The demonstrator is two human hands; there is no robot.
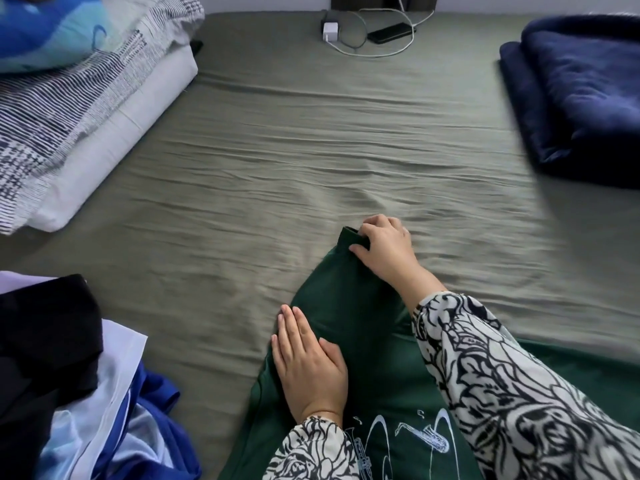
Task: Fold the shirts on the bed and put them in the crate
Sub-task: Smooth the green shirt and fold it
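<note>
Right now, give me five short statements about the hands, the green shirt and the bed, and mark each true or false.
1. The right hand grips the green shirt's sleeve end. True.
2. The left hand is lifted clear of the shirt. False: it rests flat on it.
3. A phone lies at the bed's far edge. True.
4. The folded blanket is red. False: dark blue.
5. The shirt sits in a crate. False: it lies on the bed.

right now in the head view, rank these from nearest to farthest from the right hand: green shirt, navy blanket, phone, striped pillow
1. green shirt: its sleeve end is pinched in the right hand.
2. navy blanket: folded, at the bed's right edge, up and right of the hand.
3. phone: at the far end of the bed among white cables.
4. striped pillow: far left, across the bed.
</note>
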